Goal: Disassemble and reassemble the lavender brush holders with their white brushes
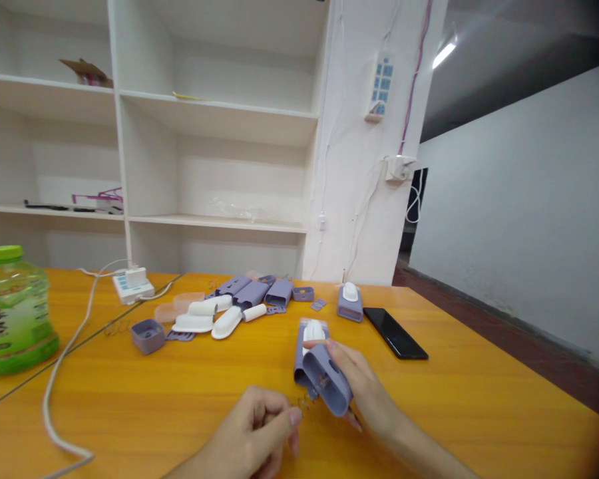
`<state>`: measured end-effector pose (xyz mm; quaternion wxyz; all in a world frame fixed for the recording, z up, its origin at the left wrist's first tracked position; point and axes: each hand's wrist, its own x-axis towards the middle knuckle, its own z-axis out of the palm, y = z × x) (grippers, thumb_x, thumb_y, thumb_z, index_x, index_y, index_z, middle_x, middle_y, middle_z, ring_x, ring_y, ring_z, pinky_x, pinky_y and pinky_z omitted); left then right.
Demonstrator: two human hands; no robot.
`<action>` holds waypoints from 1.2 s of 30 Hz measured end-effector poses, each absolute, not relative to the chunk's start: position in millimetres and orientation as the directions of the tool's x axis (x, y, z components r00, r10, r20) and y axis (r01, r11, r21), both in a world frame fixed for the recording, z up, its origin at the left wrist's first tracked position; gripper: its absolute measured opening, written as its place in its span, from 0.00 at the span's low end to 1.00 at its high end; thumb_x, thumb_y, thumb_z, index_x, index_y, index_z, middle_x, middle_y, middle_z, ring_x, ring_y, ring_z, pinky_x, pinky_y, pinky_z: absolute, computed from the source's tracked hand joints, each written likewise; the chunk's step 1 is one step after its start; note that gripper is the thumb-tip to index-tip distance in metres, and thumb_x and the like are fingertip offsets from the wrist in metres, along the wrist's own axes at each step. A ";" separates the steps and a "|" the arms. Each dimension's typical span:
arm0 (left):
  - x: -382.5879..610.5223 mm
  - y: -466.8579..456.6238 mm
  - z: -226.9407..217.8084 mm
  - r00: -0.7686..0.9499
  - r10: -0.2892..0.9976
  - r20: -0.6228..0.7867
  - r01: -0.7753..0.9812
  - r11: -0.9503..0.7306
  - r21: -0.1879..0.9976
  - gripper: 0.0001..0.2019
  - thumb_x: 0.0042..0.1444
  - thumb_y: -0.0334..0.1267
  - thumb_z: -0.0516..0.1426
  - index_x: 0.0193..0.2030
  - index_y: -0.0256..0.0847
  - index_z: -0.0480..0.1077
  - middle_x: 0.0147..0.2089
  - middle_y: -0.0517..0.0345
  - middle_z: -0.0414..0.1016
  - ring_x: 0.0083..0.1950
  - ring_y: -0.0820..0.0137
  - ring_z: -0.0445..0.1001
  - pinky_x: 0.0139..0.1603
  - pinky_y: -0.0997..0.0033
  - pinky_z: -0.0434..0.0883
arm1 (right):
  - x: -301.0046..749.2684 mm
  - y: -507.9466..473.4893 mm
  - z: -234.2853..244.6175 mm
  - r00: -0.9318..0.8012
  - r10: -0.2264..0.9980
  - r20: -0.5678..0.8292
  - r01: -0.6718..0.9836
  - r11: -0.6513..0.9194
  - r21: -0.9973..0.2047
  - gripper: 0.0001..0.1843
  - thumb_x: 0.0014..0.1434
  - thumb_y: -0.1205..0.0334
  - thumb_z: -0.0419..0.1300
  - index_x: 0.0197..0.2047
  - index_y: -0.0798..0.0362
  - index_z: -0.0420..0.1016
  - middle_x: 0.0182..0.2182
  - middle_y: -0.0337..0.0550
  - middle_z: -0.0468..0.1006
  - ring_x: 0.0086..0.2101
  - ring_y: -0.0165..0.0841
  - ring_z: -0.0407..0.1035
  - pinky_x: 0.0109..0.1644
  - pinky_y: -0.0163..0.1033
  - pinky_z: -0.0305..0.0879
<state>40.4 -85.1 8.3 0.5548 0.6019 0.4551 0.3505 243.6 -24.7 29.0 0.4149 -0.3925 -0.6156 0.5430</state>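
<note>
My right hand [362, 382] is closed round a purple plastic housing [327, 382], tilted with its open side toward me. Just behind it on the orange table [180, 399] lies a similar purple housing with a white insert [313, 330]. My left hand [257, 429] is pinched on a small metal coil spring [305, 403], which reaches up to the open end of the held housing. A pile of purple and white plastic parts [229, 309] lies further back in the middle of the table.
A green drink bottle [12, 309] stands at the left edge. A white power strip [132, 285] with a cable [60, 372] lies behind it. A black phone [395, 332] lies right of the parts, beside an assembled purple-white piece [350, 301]. White shelves [214, 120] back the table.
</note>
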 end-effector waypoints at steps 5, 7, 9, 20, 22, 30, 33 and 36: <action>42.8 -89.2 17.4 0.371 0.923 -0.106 0.126 0.064 0.990 0.30 0.55 0.70 0.53 0.31 0.40 0.69 0.09 0.73 0.57 0.08 0.80 0.47 0.11 0.79 0.41 | 240.3 -24.5 27.4 -0.366 0.928 0.065 0.056 0.092 -0.994 0.35 0.64 0.31 0.53 0.56 0.53 0.76 0.23 0.37 0.73 0.13 0.23 0.52 0.12 0.29 0.47; 42.9 -88.1 16.4 0.361 0.926 -0.112 0.126 0.070 0.990 0.30 0.54 0.70 0.53 0.31 0.41 0.69 0.08 0.73 0.57 0.08 0.79 0.46 0.10 0.79 0.41 | 240.4 -24.1 28.1 -0.362 0.930 0.062 0.069 0.093 -0.993 0.35 0.64 0.31 0.52 0.55 0.53 0.75 0.22 0.37 0.73 0.13 0.23 0.52 0.12 0.29 0.47; 42.6 -87.4 14.2 0.356 0.927 -0.115 0.129 0.073 0.989 0.30 0.54 0.71 0.53 0.31 0.41 0.68 0.08 0.73 0.57 0.08 0.79 0.47 0.10 0.79 0.42 | 240.4 -23.6 27.7 -0.364 0.929 0.065 0.079 0.101 -0.992 0.35 0.65 0.31 0.50 0.55 0.53 0.75 0.22 0.37 0.73 0.13 0.23 0.52 0.12 0.29 0.46; 42.3 -85.0 9.4 0.351 0.931 -0.102 0.131 0.059 0.990 0.30 0.57 0.69 0.52 0.31 0.40 0.69 0.09 0.72 0.57 0.08 0.79 0.47 0.09 0.79 0.43 | 240.0 -27.2 31.3 -0.357 0.899 0.252 0.130 0.315 -0.940 0.30 0.68 0.36 0.52 0.49 0.53 0.80 0.26 0.39 0.76 0.26 0.34 0.67 0.31 0.36 0.65; 42.7 -84.3 9.4 0.358 0.929 -0.094 0.127 0.051 0.991 0.30 0.57 0.69 0.52 0.30 0.40 0.70 0.09 0.72 0.57 0.08 0.79 0.47 0.09 0.79 0.43 | 241.6 -29.8 32.2 -0.353 0.887 0.298 0.184 0.378 -0.907 0.29 0.70 0.38 0.50 0.51 0.52 0.80 0.33 0.41 0.79 0.34 0.37 0.71 0.39 0.38 0.66; 42.8 -86.4 11.5 0.372 0.924 -0.089 0.137 0.041 0.990 0.30 0.57 0.69 0.53 0.30 0.39 0.71 0.10 0.72 0.58 0.09 0.80 0.49 0.13 0.78 0.44 | 241.6 -38.5 27.2 -0.363 0.868 0.339 0.331 0.460 -0.824 0.30 0.73 0.40 0.42 0.55 0.47 0.78 0.43 0.42 0.80 0.45 0.41 0.70 0.52 0.41 0.62; 42.7 -87.2 10.6 0.364 0.927 -0.091 0.139 0.042 0.989 0.30 0.58 0.68 0.54 0.30 0.39 0.71 0.10 0.72 0.59 0.09 0.80 0.49 0.14 0.78 0.44 | 239.4 -42.6 30.0 -0.399 0.851 0.343 0.333 0.483 -0.810 0.31 0.73 0.40 0.41 0.54 0.49 0.78 0.43 0.43 0.80 0.43 0.41 0.71 0.46 0.40 0.64; 42.9 -87.6 9.7 0.360 0.929 -0.087 0.135 0.041 0.990 0.29 0.58 0.67 0.54 0.29 0.39 0.71 0.10 0.72 0.59 0.09 0.80 0.49 0.14 0.78 0.44 | 237.8 -45.6 31.3 -0.404 0.841 0.359 0.332 0.500 -0.800 0.31 0.73 0.41 0.41 0.54 0.49 0.78 0.41 0.44 0.80 0.41 0.40 0.71 0.43 0.39 0.64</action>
